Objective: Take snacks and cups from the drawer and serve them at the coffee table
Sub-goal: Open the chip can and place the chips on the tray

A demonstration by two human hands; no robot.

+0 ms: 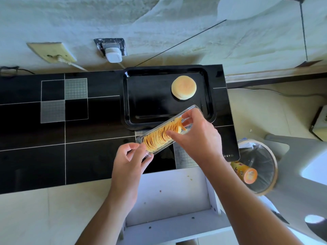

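Note:
A long clear plastic tray point(192, 110) holds a row of stacked chips point(159, 137). It hangs tilted over the near edge of a black serving tray point(134, 96). My left hand point(129, 161) grips its lower end. My right hand point(198, 137) is over the chips, fingers pinching several near the upper end. One round pale bun point(183, 87) lies at the serving tray's far right. Below my arms a white drawer point(169, 197) stands open, with only crumbs visible inside.
The serving tray rests on a black glass-topped cabinet point(53, 147) against a wall with sockets and a plugged charger point(113, 55). To the right, a bin point(261, 167) holds an orange chip can point(245, 172). A grey stool point(304, 174) stands beside it.

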